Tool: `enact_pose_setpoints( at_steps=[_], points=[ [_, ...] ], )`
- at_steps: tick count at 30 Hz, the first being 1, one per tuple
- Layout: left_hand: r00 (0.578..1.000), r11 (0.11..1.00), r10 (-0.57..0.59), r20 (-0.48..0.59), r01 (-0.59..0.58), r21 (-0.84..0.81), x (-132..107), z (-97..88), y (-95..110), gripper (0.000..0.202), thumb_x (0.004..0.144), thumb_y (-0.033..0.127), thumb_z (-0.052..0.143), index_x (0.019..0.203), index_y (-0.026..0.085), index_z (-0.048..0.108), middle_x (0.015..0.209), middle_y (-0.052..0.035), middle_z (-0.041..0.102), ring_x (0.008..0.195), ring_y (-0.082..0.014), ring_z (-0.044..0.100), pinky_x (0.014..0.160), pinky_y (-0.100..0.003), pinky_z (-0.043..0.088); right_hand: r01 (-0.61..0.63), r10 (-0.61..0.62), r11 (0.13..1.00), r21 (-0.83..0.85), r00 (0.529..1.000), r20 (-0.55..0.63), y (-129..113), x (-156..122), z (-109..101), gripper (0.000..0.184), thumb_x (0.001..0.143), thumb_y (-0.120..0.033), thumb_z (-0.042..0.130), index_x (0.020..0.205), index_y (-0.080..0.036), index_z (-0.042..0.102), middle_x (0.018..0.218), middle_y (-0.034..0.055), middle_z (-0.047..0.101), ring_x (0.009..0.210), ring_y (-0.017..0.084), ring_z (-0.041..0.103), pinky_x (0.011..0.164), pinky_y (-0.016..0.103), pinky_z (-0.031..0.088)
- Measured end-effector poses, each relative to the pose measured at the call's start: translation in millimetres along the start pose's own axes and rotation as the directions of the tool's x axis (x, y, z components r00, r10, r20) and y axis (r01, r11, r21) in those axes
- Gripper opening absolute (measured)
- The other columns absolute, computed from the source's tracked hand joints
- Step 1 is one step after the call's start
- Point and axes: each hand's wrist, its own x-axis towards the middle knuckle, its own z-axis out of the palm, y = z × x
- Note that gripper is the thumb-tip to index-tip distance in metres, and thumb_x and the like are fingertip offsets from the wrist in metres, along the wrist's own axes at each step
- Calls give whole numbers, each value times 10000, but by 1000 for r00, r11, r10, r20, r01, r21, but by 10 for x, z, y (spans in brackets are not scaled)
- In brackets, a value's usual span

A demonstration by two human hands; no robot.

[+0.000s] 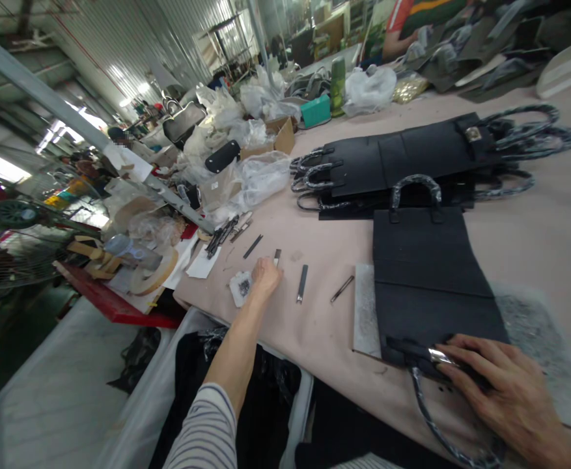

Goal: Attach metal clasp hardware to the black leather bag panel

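My left hand [266, 277] reaches across the table, its fingers closed at the lower end of a small metal strip [277, 255]. Beside it is a small clear tray [239, 289] of tiny dark metal parts. My right hand [510, 384] grips the near edge of a black bag panel [424, 260], fingers and thumb around a shiny metal clasp [440, 356]. The panel lies flat on a pale slab [364, 309], with plastic-wrapped handles [416, 185] at both ends. A grey strip [302, 284] and a thin metal strip [342, 288] lie between my hands.
Stacked black bag panels [407, 156] lie behind the slab. Dark strips [222, 236], a cardboard box [281, 135], plastic bags [260, 182] and a green bottle [337, 86] stand farther back. A bin [305, 417] of black pieces is below the table edge. Another person's arm [397, 44] shows behind.
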Motion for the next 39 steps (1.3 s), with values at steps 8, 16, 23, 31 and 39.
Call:
enact_pose_setpoints(
  at_steps=[8, 16, 23, 31, 39],
  points=[
    [975, 982, -76, 207, 109, -155, 250, -140, 37, 171, 651, 116, 807, 655, 160, 642, 711, -135, 731, 859, -342, 754, 767, -393, 596, -38, 37, 999, 7, 999, 24, -57, 20, -26, 148, 910, -432, 649, 1002, -358, 738, 991, 61, 714, 863, 293, 638, 794, 507, 464],
    [944, 389, 311, 107, -24, -921, -588, 287, 435, 476, 721, 517, 841, 911, 159, 592, 842, -69, 732, 812, -244, 758, 792, -375, 630, -143, 147, 989, -40, 982, 121, -232, 83, -125, 170, 962, -379, 625, 1018, -266, 739, 1060, 54, 698, 987, 248, 594, 907, 459, 410],
    [812, 223, 566, -144, -319, -921, -1671, 784, 906, 211, 931, 375, 674, 995, 181, 621, 1042, -108, 742, 1022, -250, 737, 919, -370, 611, -159, 163, 986, -43, 980, 115, -258, 72, -138, 164, 955, -356, 628, 1030, -264, 740, 1064, 51, 697, 996, 250, 584, 913, 452, 396],
    [770, 246, 593, -236, -452, -857, -1789, 1032, 809, 201, 971, 366, 627, 1079, 200, 594, 1209, -140, 693, 1133, -263, 702, 1033, -435, 570, -152, 158, 987, -53, 981, 113, -267, 88, -151, 160, 969, -350, 618, 1036, -253, 727, 1069, 54, 694, 997, 254, 568, 911, 449, 381],
    [762, 231, 599, -247, -460, -857, -1839, 1070, 820, 146, 994, 345, 604, 1055, 213, 587, 1217, -124, 699, 1070, -251, 727, 1019, -452, 578, -168, 173, 985, -47, 978, 118, -260, 76, -138, 166, 964, -363, 618, 1041, -268, 730, 1065, 53, 697, 1000, 255, 575, 908, 449, 378]
  ],
)
